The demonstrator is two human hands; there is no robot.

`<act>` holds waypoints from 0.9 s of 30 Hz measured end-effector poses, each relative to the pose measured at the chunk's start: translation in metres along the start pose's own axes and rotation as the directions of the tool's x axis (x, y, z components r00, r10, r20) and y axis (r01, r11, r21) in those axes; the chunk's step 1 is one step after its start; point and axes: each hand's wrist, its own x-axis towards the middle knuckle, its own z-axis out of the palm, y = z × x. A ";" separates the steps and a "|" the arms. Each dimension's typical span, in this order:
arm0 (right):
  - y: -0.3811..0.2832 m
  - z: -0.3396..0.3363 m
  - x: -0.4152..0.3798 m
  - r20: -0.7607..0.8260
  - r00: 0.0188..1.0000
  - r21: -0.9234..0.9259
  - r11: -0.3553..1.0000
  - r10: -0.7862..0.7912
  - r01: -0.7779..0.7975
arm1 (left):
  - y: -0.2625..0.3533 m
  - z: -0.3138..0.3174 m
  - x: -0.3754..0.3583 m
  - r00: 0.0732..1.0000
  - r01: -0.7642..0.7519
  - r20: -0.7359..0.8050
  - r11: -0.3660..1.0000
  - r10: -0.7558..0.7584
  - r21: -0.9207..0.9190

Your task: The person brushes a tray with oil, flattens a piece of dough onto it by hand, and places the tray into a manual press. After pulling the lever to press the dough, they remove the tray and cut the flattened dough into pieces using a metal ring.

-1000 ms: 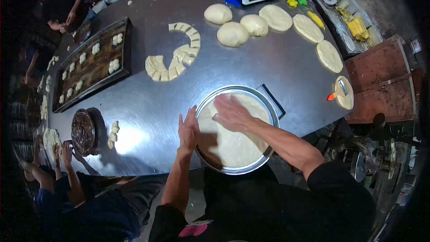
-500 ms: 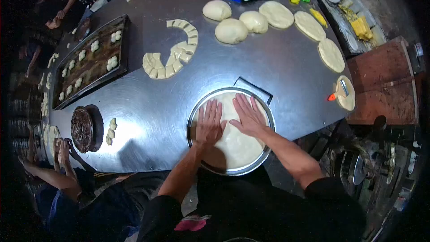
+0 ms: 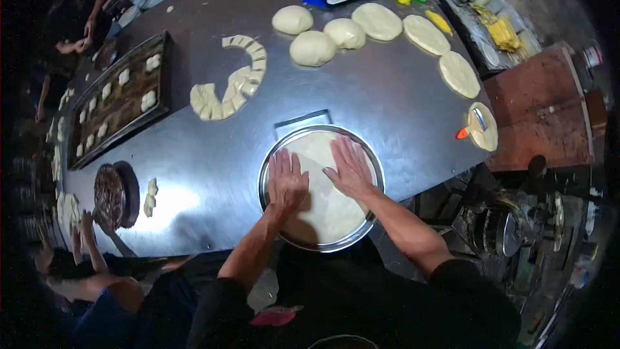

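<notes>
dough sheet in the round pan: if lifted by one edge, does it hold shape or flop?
Likely flops. The dough lies thin and flat, filling the round pan, with the left hand and right hand pressed flat on it, so it seems soft. It would probably stretch and sag. It may also cling to the pan; stickiness cannot be told.
</notes>
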 end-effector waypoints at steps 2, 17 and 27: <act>0.012 -0.001 0.017 0.077 0.993 -0.004 0.996 -0.092 0.093 | 0.001 0.003 0.021 0.908 -0.318 -0.317 0.943 0.275 -0.092; 0.029 -0.019 0.008 0.125 0.992 -0.104 0.994 0.000 0.013 | 0.007 0.025 0.066 0.911 -0.344 -0.274 0.934 0.307 -0.098; -0.058 0.016 0.031 0.186 0.903 0.029 0.921 -0.387 0.389 | -0.071 -0.026 0.060 0.991 -0.114 -0.109 0.922 0.079 -0.371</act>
